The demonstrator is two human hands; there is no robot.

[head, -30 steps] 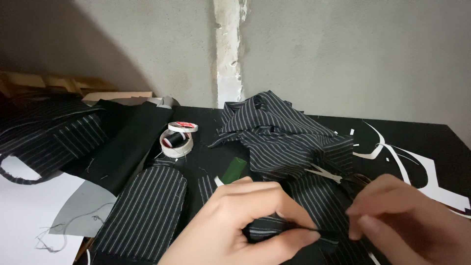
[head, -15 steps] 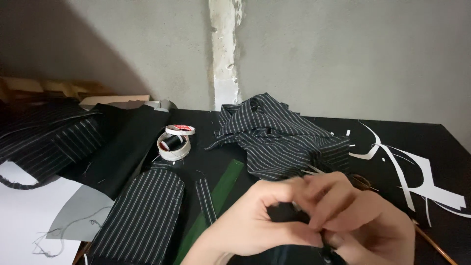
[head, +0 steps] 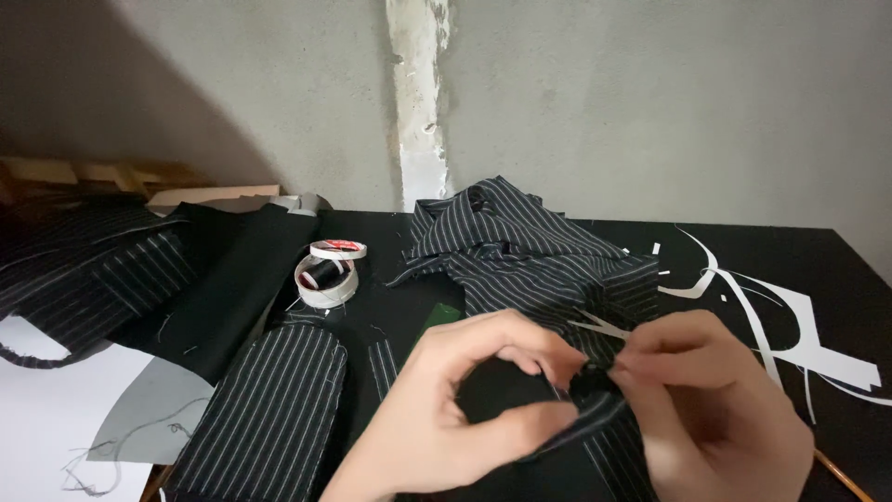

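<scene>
Both hands are low in the frame, right of centre, working on a small striped strip (head: 581, 420) of dark fabric. The left hand (head: 465, 414) is curled into a ring, thumb and fingertips pinching the strip from below. The right hand (head: 720, 404) meets it from the right, fingertips pressed together on the same bit of cloth, so both are clamped on it right where they touch. Just above them sits a crumpled pile (head: 520, 246) of pinstripe cloth, with scissors (head: 595, 325) poking out at its lower edge. Left of centre there's a tape roll (head: 339, 248) and a spool (head: 325, 277) of black thread inside a white ring. A flat striped panel (head: 274, 409) lies lower left, and white paper scraps (head: 790, 316) are scattered at the right on the black table (head: 836, 260).
</scene>
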